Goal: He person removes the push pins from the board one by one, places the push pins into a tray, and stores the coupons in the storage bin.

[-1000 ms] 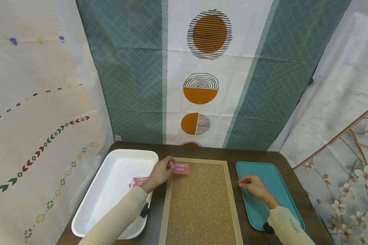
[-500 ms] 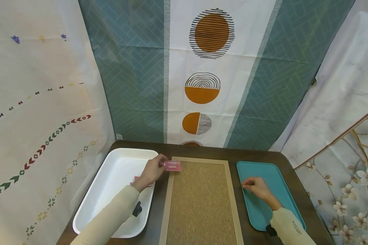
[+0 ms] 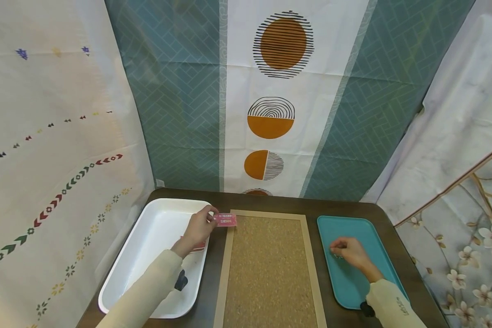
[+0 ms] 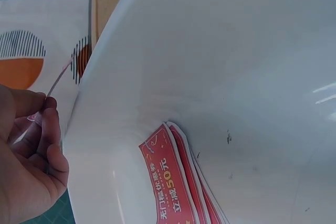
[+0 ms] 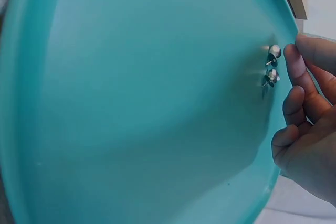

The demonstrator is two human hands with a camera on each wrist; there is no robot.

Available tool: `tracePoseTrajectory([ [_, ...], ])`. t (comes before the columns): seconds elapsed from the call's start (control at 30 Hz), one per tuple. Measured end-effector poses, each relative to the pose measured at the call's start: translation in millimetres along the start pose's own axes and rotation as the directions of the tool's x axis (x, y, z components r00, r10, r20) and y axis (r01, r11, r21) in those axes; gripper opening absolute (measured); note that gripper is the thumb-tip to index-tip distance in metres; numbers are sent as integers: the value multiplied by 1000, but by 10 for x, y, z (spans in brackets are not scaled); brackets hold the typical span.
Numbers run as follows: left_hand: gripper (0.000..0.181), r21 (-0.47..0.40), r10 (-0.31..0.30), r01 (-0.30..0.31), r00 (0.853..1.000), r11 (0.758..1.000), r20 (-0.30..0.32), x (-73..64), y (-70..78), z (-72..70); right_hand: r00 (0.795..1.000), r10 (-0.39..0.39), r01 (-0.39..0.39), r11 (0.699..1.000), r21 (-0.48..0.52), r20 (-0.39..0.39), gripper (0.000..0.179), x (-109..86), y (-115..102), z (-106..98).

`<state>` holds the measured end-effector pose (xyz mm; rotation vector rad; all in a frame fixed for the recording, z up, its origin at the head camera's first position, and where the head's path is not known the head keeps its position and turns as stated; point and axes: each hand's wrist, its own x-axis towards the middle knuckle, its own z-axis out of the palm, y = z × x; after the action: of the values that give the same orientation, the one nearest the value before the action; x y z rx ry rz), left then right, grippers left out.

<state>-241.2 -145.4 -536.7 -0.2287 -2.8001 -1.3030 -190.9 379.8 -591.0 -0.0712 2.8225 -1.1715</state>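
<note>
My left hand (image 3: 201,226) pinches a pink printed coupon (image 3: 226,220) by its left end, over the gap between the white tray and the corkboard (image 3: 270,269). Seen edge-on in the left wrist view, that coupon (image 4: 59,80) sticks out past the fingertips. A small fanned stack of red coupons (image 4: 170,184) lies in the white tray (image 3: 147,255). Above the left part of the teal tray (image 3: 366,282), my right hand (image 3: 351,251) hovers, fingers loosely curled, nothing visible between them. Silver push pins (image 5: 273,56) lie on the tray close to its index fingertip.
The corkboard's pale wooden frame (image 3: 270,214) stands between the two trays on a dark brown table (image 3: 291,205). Patterned cloths hang behind (image 3: 180,114) and at both sides. Each tray has a raised rim.
My left hand has drawn the coupon leftward and slightly back, away from the corkboard. My right hand has shifted right, farther over the teal tray, and push pins have come into sight under it.
</note>
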Motion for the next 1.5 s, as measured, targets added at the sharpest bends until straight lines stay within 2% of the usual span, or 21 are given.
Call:
tracePoseTrajectory([
  [0.43,31,-12,-47,47,999,999,-13,-58,-207,-187,1000,1,-1,1000,-17,2,6,-72,64,-25],
  [0.53,31,3,-61,61,998,998,-22,-79,-258,-233,1000,5,-6,1000,-17,-7,6,-94,59,-30],
  [0.67,32,47,-111,112,993,993,-29,-119,-323,-275,1000,7,-7,1000,-14,-10,5,-109,73,-27],
  [0.83,34,91,-143,144,990,985,-13,-154,-418,-313,1000,-2,1,1000,-20,-11,5,-120,95,-34],
  [1.13,34,117,-143,138,989,983,37,-172,-515,-407,1000,16,-17,999,-41,-24,5,-119,139,-51],
  [1.33,35,133,-209,198,975,971,73,-218,-604,-445,999,39,-40,998,-39,-13,5,-127,168,-52],
  [1.5,34,153,-221,205,970,967,98,-247,-656,-476,999,26,-27,999,-45,-23,5,-138,202,-50],
])
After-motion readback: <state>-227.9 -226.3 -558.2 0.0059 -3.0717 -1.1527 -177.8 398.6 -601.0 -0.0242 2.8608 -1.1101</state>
